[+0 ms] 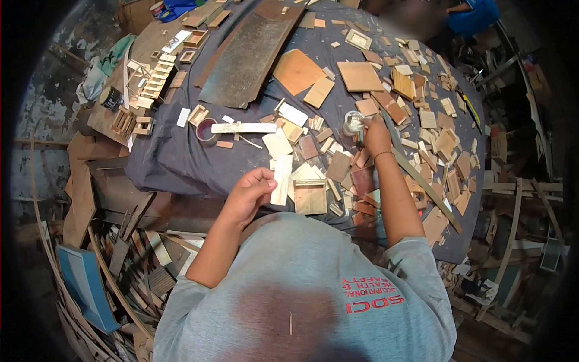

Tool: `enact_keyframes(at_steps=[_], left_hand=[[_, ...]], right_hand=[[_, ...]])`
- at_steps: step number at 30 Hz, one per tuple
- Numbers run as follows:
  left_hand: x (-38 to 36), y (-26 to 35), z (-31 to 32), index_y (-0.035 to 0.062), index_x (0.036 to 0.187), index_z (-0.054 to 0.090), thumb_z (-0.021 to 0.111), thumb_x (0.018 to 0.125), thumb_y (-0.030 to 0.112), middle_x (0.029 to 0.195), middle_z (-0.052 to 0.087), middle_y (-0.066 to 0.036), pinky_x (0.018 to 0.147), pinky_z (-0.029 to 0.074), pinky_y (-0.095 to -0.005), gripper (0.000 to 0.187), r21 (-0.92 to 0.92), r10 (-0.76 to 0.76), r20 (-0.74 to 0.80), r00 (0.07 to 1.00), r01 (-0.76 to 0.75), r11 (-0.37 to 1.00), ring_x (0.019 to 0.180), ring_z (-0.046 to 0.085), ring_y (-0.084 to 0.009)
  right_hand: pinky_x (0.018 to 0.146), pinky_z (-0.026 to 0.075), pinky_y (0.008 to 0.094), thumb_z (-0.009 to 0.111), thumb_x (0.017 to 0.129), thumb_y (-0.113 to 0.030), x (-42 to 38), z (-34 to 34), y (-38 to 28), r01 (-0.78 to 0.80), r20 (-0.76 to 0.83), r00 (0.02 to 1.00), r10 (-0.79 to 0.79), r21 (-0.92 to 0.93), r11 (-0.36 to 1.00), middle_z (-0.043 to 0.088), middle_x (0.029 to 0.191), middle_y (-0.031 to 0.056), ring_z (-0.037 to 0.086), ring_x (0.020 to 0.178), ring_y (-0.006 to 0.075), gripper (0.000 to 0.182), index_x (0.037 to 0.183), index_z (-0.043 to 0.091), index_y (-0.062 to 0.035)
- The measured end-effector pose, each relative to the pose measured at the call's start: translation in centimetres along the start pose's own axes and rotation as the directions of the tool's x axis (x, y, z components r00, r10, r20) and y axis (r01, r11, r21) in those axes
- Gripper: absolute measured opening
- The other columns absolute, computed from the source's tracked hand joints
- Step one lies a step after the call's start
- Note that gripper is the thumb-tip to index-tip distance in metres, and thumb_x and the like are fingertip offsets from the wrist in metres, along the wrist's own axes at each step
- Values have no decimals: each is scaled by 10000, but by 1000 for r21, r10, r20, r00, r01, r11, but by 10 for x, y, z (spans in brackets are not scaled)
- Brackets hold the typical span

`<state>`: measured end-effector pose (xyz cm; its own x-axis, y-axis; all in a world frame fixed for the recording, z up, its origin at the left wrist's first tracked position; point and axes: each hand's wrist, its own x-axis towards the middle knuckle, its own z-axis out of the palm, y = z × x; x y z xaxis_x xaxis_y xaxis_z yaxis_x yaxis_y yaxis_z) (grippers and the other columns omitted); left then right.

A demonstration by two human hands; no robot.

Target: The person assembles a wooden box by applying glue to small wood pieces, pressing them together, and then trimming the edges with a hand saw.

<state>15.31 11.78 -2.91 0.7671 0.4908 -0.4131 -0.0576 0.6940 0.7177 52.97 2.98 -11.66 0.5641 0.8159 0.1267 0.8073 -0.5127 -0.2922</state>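
Note:
My left hand [250, 194] is closed on a flat, pale wood strip [281, 180], held upright between thumb and fingers near the table's front edge. My right hand [377, 137] reaches forward to a small clear jar [351, 125] with whitish contents. Its fingers are pinched together at the jar's right side; what they hold is too small to make out. Just right of the strip sits a small open wooden box [310, 198]. A roll of tape [206, 131] lies farther left, beside another pale strip [244, 128].
Many wood offcuts [447, 140] cover the right of the dark cloth [172, 163]. A long narrow slat [428, 192] runs beside my right forearm. Toward the back lies a large dark curved board [247, 60]. Small wooden assemblies [155, 81] stand at left. Another person's blue sleeve [476, 15] shows at top right.

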Motion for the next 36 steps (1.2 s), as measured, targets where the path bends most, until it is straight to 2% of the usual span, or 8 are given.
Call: enact_keyframes(at_steps=[6, 12, 20, 24, 32, 34, 35, 36], left_hand=[[13, -7, -20, 72, 919, 592, 624, 862, 123, 732, 575, 38, 570, 405, -189, 84, 115, -71, -54, 996, 77, 990, 618, 515, -44], [29, -20, -14, 39, 943, 590, 588, 882, 157, 749, 590, 11, 585, 454, -210, 133, 186, -160, -34, 987, 163, 969, 627, 549, -71], [36, -28, 8, -47, 1160, 531, 540, 924, 175, 989, 655, -124, 698, 573, -325, 324, -309, -200, 295, 934, 292, 905, 817, 664, -187], [41, -38, 26, -61, 1197, 491, 530, 914, 139, 933, 661, -128, 670, 601, -359, 348, -404, -192, 244, 951, 280, 871, 738, 683, -211], [64, -57, 59, -4, 1181, 514, 508, 943, 158, 946, 647, -87, 660, 554, -316, 288, -404, -153, 182, 971, 216, 889, 787, 643, -171], [69, -57, 74, -4, 1180, 516, 507, 946, 162, 952, 646, -86, 664, 551, -313, 287, -389, -130, 149, 980, 179, 904, 796, 640, -166], [71, -58, 82, -4, 1179, 517, 507, 949, 167, 958, 645, -85, 669, 548, -310, 287, -379, -116, 113, 987, 151, 913, 806, 637, -161], [72, -58, 89, -4, 1179, 517, 507, 949, 167, 958, 645, -85, 669, 548, -310, 287, -380, -113, 100, 989, 143, 914, 806, 637, -161]], right_hand=[[836, 468, 431, 626, 782, -66, -16, -4, -13, 54, -191, 980, -56, -15, 998, 578, 1027, 122, 559, 991, 319, 252, 1032, 639, -94], [806, 460, 439, 581, 816, -100, -18, -2, -5, 33, -120, 992, -34, -13, 999, 602, 947, 119, 566, 946, 327, 110, 887, 660, -68], [789, 451, 446, 573, 805, -125, -16, -1, 0, 81, -85, 993, -82, -23, 996, 596, 901, 112, 569, 924, 313, 127, 879, 673, -102], [760, 436, 423, 604, 762, -136, -9, -13, 3, 166, 0, 986, -168, -125, 978, 574, 865, 87, 561, 880, 289, 57, 801, 628, -102], [779, 428, 409, 647, 765, -134, -9, -63, 4, 238, -341, 909, -240, -48, 970, 580, 862, 66, 554, 864, 287, 33, 789, 642, -111], [719, 460, 384, 658, 788, -107, -18, -81, 0, 178, -465, 885, -8, 323, 929, 614, 828, 82, 584, 793, 285, 40, 824, 653, -91], [647, 478, 315, 657, 834, -109, -30, -96, -8, 62, -328, 926, 188, 621, 781, 633, 786, 69, 599, 700, 211, 74, 857, 650, -40], [647, 478, 315, 657, 834, -109, -46, -109, -14, 64, -321, 929, 183, 629, 775, 633, 786, 69, 599, 700, 211, 74, 857, 650, -40]])
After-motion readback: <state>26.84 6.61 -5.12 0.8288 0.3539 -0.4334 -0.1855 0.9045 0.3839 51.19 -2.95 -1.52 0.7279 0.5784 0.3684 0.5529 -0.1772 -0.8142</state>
